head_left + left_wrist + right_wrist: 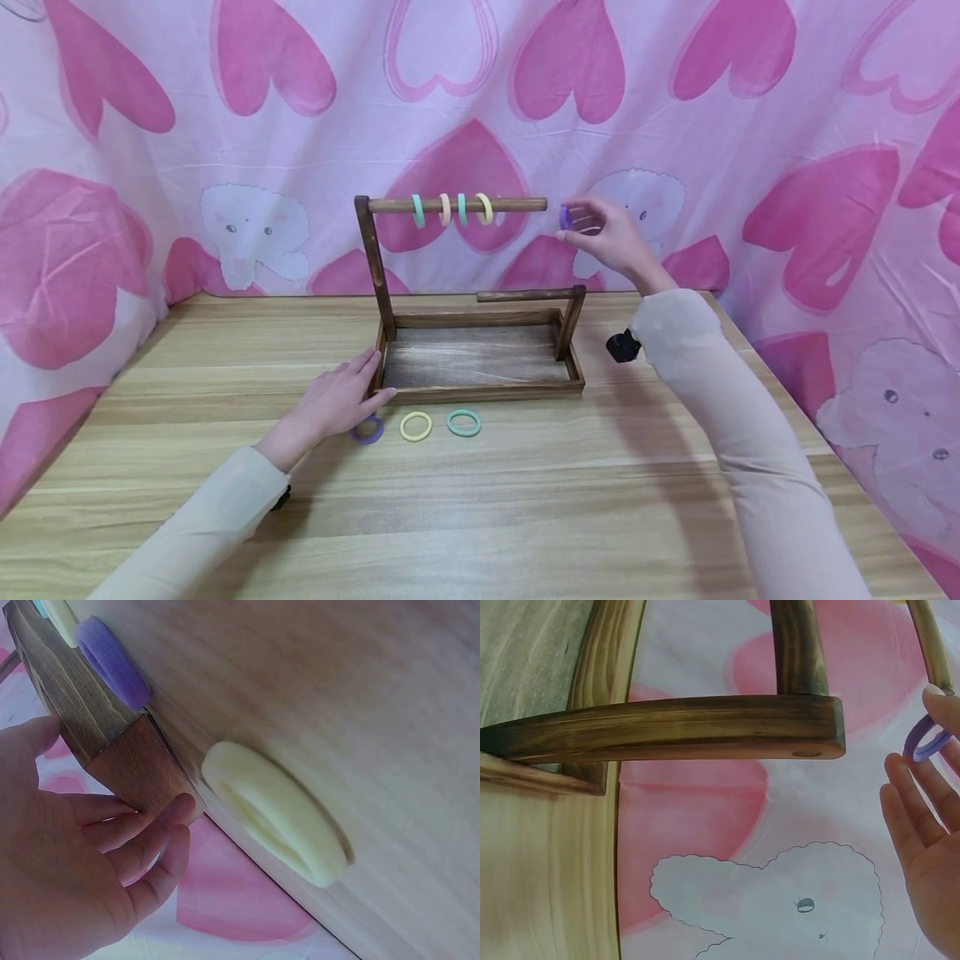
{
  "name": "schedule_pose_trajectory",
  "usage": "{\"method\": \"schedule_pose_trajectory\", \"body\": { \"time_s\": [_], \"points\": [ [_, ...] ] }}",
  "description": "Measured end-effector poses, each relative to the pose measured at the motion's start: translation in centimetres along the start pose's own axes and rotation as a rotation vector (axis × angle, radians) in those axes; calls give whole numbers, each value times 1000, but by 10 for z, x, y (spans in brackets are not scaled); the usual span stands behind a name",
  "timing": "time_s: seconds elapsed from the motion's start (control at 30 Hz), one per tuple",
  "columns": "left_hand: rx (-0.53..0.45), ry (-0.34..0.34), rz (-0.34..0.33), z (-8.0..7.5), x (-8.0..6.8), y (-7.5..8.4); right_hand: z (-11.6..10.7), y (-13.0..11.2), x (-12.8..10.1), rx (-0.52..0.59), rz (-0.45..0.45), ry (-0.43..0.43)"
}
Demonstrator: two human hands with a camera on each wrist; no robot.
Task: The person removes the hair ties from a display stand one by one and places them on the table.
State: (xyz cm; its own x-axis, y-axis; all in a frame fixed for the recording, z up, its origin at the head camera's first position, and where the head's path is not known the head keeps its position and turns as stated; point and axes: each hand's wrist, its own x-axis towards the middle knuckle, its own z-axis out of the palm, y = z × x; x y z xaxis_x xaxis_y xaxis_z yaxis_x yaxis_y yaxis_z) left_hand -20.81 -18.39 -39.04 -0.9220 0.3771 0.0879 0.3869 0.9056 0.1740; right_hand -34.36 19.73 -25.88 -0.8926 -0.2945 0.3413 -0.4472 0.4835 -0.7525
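Observation:
My right hand (606, 233) pinches a purple hair tie (566, 218) between thumb and fingers, just off the free end of the upper bar (517, 204) of a dark wooden rack. Four others, really several hair ties (445, 210) in green, pink and yellow, hang along that bar. At the rack's left end, my left hand (337, 402) rests on the corner of the tray base (480, 390), fingers fairly straight. In front of the tray lie a purple hair tie (367, 430), a yellow hair tie (416, 427) and a green hair tie (463, 423).
A shorter lower bar (525, 295) stands on the rack's right post. Another yellow hair tie (277, 814) lies near the left hand in the left wrist view. Behind the wooden table (525, 500) hangs a pink heart-patterned curtain (480, 150).

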Motion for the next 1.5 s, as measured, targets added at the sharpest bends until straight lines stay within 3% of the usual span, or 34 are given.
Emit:
{"method": "schedule_pose_trajectory", "body": {
  "time_s": [0.3,0.43,0.67,0.83,1.5],
  "points": [
    [-4,-2,-3,0,0,0,1,-28,-20,-18,-39,-39],
    [1,-2,-8,0,0,0,2,-14,-17,-30,-76,-49],
    [9,-10,-12,0,0,0,5,-32,-33,0,-64,-62],
    [11,-11,-14,0,0,0,9,-29,-39,52,-48,-64],
    [4,-3,-7,-1,-1,0,10,-20,-62,45,-63,-43]
  ]
}}
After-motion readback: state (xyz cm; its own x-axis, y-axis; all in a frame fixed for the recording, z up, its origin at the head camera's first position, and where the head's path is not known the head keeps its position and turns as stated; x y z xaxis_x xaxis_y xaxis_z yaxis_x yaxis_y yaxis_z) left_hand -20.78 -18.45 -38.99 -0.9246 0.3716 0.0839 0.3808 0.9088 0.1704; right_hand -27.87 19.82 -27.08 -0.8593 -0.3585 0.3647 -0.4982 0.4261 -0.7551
